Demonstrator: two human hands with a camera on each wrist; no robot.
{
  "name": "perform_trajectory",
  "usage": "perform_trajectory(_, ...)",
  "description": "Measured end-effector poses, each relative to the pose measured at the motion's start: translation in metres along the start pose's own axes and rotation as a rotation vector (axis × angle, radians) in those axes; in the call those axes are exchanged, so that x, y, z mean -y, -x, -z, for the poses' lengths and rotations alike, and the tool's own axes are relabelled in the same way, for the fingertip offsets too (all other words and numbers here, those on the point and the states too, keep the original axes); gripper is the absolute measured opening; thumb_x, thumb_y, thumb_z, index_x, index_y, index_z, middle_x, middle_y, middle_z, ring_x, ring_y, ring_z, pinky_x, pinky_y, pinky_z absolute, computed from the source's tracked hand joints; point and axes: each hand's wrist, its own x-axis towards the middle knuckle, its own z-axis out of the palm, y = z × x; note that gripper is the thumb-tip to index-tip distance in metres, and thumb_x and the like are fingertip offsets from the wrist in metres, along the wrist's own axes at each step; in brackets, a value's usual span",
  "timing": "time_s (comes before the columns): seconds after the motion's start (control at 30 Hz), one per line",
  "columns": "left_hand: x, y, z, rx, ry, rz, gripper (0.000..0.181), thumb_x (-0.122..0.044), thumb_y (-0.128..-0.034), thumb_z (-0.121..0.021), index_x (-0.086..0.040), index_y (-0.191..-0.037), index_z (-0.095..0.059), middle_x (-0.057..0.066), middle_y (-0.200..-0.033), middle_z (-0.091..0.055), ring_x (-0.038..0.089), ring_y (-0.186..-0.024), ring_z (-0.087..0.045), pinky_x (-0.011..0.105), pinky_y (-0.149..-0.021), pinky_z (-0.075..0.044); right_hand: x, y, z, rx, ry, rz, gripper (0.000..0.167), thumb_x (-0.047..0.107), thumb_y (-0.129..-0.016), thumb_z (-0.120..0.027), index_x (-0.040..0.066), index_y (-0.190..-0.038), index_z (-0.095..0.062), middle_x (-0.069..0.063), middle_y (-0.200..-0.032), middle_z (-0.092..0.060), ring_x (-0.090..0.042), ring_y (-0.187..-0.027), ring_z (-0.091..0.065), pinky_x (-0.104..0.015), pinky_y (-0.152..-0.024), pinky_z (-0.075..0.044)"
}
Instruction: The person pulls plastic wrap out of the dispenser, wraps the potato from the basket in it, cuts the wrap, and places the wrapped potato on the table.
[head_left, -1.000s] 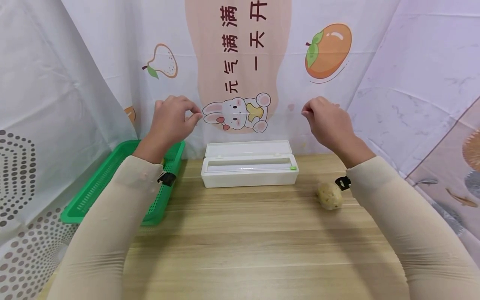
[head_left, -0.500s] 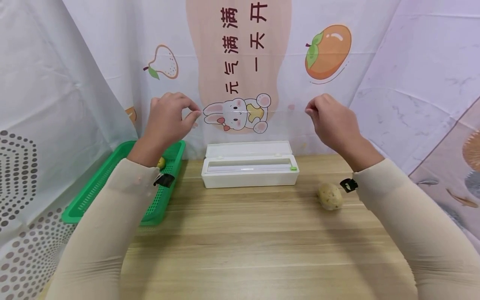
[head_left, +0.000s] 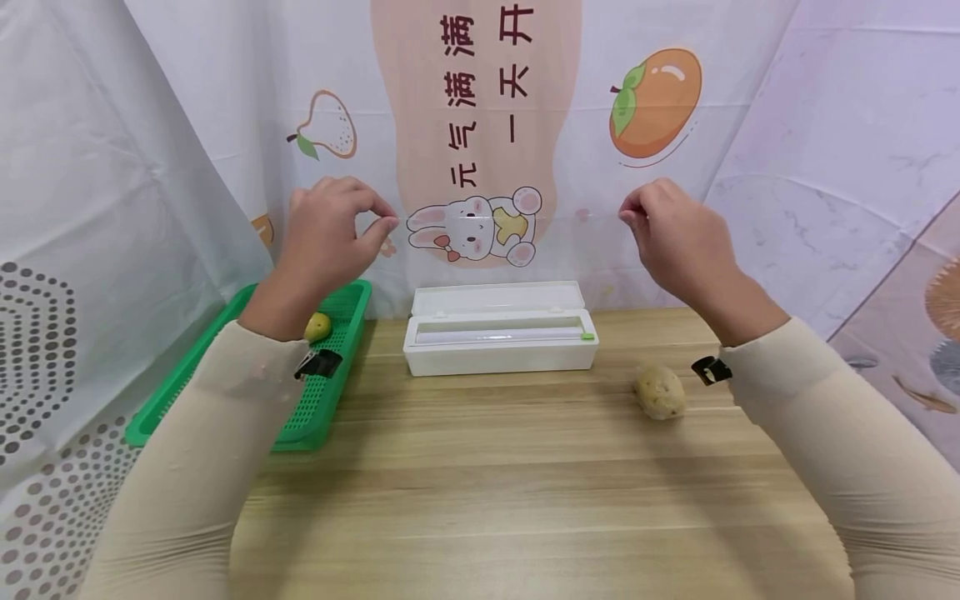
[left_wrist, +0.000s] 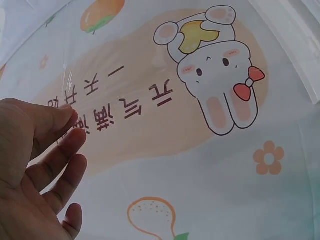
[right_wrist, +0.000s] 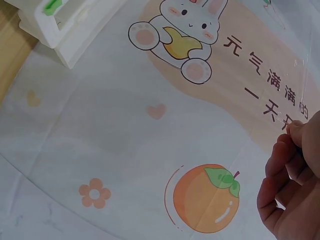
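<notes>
Between my raised hands a sheet of clear cling film (head_left: 480, 218) is stretched; only a thin shiny edge line shows against the backdrop, and its lower extent is hard to make out. My left hand (head_left: 326, 229) pinches one corner between thumb and fingertips. At the opposite corner my right hand (head_left: 678, 237) does the same. Glossy streaks of the film also show beside the fingers in both wrist views. Below and between the hands stands a white cling film dispenser (head_left: 501, 360), its lid up and a roll inside. On the wooden table (head_left: 495, 483), a potato (head_left: 660, 392) lies below my right wrist.
A green plastic basket (head_left: 318, 417) stands at the left, partly behind my left forearm, with a yellowish potato (head_left: 318, 327) in it. The dispenser bears a green slider (head_left: 587, 337) at its right end. A printed cloth backdrop (head_left: 360, 50) rises just behind the table.
My hands have drawn slightly apart and risen a little, the left toward the left and the right toward the right. More of the potato in the basket shows.
</notes>
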Motion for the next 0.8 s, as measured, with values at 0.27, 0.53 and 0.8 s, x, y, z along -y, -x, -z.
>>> perform_trajectory(0.27,-0.005,0.004,0.009,-0.036,0.006,-0.037,0.022,-0.030,-0.1004,-0.068,-0.012,-0.103,-0.079,0.008,-0.115,-0.073,0.031,-0.116,-0.058,0.057,-0.097,-0.035,0.002,0.003,0.009,-0.019,-0.011,0.000,0.019,0.020,-0.106,-0.059,0.003,-0.111,-0.065,-0.013,-0.104,-0.064,-0.030,-0.088,-0.061,-0.050,-0.064,-0.050)
perform_trajectory(0.53,-0.009,0.012,0.017,-0.094,0.031,-0.086,0.019,-0.027,-0.0998,-0.069,-0.011,-0.100,-0.080,0.008,-0.110,-0.073,0.030,-0.111,-0.059,0.056,-0.093,-0.033,0.005,0.006,0.017,-0.063,-0.021,0.033,0.019,0.018,-0.106,-0.059,0.001,-0.111,-0.065,-0.014,-0.102,-0.064,-0.029,-0.086,-0.060,-0.047,-0.066,-0.049)
perform_trajectory(0.8,-0.015,0.017,0.024,-0.156,0.052,-0.147,0.017,-0.024,-0.0980,-0.071,-0.009,-0.097,-0.080,0.009,-0.106,-0.074,0.030,-0.106,-0.060,0.052,-0.086,-0.032,0.007,0.009,0.024,-0.127,-0.032,0.053,0.017,0.017,-0.104,-0.062,0.001,-0.109,-0.066,-0.013,-0.100,-0.064,-0.028,-0.082,-0.060,-0.044,-0.064,-0.046)
